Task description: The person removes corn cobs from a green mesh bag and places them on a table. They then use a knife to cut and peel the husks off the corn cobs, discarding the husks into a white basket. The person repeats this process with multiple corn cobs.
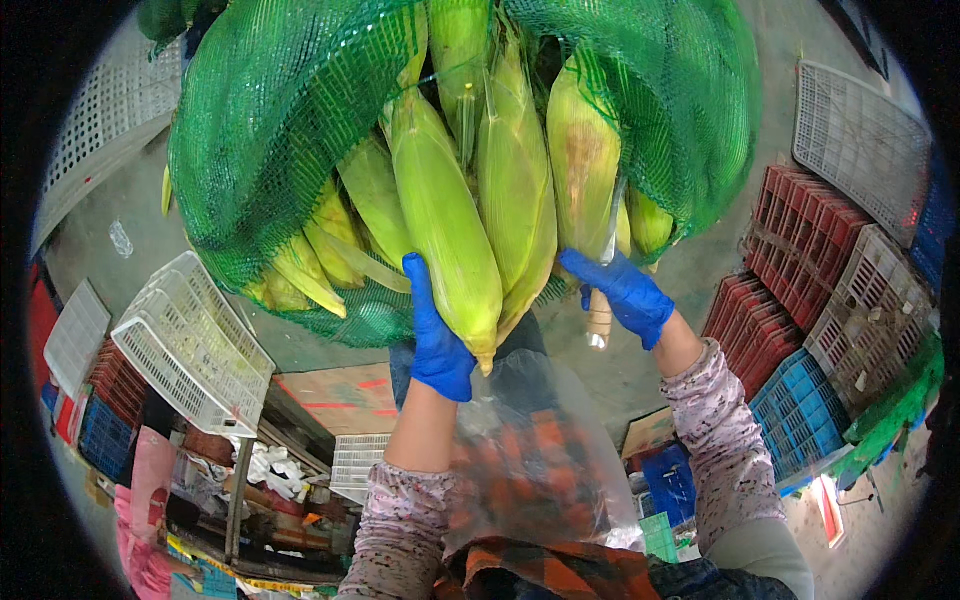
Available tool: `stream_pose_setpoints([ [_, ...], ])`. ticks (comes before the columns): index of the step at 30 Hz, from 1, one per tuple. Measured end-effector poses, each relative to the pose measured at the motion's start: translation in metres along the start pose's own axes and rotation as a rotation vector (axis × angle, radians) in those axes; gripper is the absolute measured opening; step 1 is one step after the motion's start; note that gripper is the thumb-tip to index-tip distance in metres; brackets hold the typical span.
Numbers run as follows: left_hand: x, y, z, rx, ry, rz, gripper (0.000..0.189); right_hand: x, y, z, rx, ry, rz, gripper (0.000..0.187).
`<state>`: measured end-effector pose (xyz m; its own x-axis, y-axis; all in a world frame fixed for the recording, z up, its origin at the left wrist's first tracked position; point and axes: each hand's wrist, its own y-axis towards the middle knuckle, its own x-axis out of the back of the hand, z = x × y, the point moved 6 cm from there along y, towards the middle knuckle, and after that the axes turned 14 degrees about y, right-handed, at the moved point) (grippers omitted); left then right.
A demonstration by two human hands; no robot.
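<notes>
Several ears of corn in green husks show in the opening of a green mesh sack [247, 172]. My left hand [439, 337], in a blue glove, grips the lower end of one ear of corn [446, 217] from the left. My right hand [626, 296], also blue-gloved, holds a knife [598, 319] by its tape-wrapped handle. The blade points up against a browned ear of corn [585, 150]. Another ear of corn [517, 180] lies between the two. My right fingers partly hide the knife.
A white plastic crate [195, 345] stands at left. Stacked red crates [802, 240], a blue crate [799, 412] and a grey crate [862, 142] are at right. A person's pink sleeve [150, 480] shows at lower left. Cardboard [337, 397] lies behind the left hand.
</notes>
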<state>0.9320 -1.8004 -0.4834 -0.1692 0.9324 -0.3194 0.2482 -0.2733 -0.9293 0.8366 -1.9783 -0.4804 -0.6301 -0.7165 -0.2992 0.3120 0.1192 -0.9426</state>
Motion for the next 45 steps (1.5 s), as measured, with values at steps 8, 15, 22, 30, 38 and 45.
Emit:
stream_pose_setpoints([
  [8, -0.011, -0.041, -0.078, 0.019, 0.097, 0.050, 0.072, -0.070, -0.010, 0.007, 0.098, 0.151, 0.180, 0.056],
  [15, -0.039, -0.022, -0.081, -0.048, 0.434, 0.071, 0.064, -0.052, 0.039, 0.009, 0.334, 0.523, 0.159, 0.057],
  [22, -0.080, -0.010, -0.063, -0.067, 0.346, 0.024, 0.049, -0.023, 0.068, 0.036, 0.352, 0.408, 0.196, 0.056],
  [30, -0.053, -0.053, -0.052, -0.021, 0.214, 0.060, 0.057, -0.072, 0.001, -0.004, 0.186, 0.500, 0.245, 0.064],
  [38, 0.002, -0.155, -0.020, -0.116, 0.642, -0.172, 0.052, -0.100, -0.092, -0.103, 0.012, 0.654, 0.162, 0.057],
  [45, 0.068, -0.297, 0.022, -0.126, 0.406, -0.127, 0.052, -0.144, -0.204, -0.160, 0.082, 0.385, 0.158, 0.057],
])
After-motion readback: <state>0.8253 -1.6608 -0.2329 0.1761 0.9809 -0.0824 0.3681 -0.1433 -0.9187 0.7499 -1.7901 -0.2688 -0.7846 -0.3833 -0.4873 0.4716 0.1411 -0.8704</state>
